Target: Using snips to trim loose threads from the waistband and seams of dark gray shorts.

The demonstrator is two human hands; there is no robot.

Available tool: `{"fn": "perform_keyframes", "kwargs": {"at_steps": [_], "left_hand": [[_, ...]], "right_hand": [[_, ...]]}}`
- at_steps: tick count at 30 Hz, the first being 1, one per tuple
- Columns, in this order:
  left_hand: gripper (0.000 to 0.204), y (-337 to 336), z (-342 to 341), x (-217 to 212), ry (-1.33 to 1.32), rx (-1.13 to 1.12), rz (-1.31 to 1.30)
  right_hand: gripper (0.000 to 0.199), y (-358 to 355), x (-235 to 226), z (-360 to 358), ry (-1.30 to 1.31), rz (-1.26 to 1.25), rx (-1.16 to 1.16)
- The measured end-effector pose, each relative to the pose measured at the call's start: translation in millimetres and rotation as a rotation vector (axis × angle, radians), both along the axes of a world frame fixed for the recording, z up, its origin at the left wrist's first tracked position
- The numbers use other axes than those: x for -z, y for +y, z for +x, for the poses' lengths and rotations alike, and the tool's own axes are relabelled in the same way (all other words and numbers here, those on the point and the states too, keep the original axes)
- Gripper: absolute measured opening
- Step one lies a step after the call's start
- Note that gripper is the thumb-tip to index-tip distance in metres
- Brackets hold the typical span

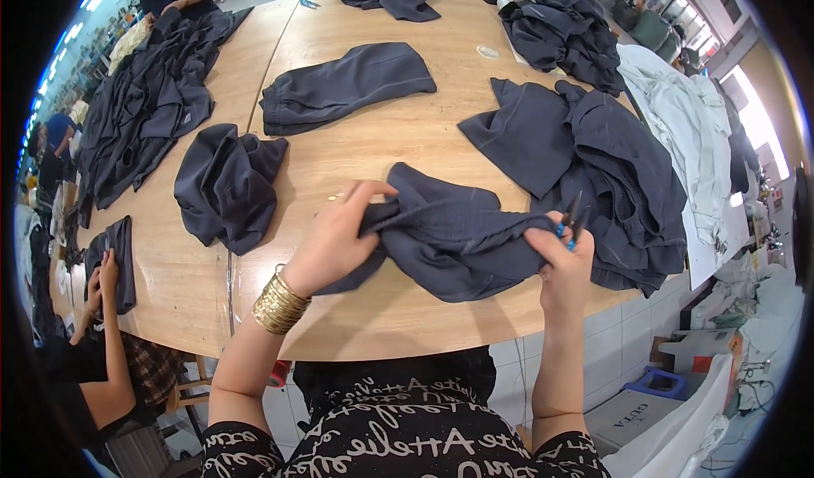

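A dark grey garment (454, 245) with a gathered, elastic-looking waistband is stretched between my hands over the near part of the table. My left hand (335, 236), with gold bangles at the wrist, is closed on its left end, thumb and fingers pinching the cloth. The other end of the band is gripped by my right hand (565, 262). Tucked in that same hand is a small pair of thread snips (575, 222), blue and black, blades pointing up and away from the cloth. The garment's lower folds hang loosely near the tabletop.
On the wooden table (339, 160) lie a folded grey garment (348, 86), a crumpled one (229, 188) and grey piles at left (148, 105) and right (623, 173). White cloth (678, 113) drapes beyond the right edge. Co-workers handle grey cloth at the left and far sides.
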State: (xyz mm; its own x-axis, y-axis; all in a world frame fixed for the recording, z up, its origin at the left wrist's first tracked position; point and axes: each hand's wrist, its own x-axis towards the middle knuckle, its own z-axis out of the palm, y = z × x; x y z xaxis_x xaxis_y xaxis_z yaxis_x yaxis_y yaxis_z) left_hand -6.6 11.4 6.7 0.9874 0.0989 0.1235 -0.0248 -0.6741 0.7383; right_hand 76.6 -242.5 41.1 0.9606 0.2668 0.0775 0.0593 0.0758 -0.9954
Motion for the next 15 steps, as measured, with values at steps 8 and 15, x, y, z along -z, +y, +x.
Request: {"fn": "perform_keyframes", "kwargs": {"at_steps": [8,15], "left_hand": [[0.032,22.5,-15.8,37.4,0.29,-0.176,-1.224],[0.039,-2.9,-21.8,64.8,0.003,0.254,-2.16]], "right_hand": [[0.016,-6.9,13.4,3.1,0.41,0.199,0.019],[0.02,-0.3,69.4,10.9,0.499,0.136,0.019]]}}
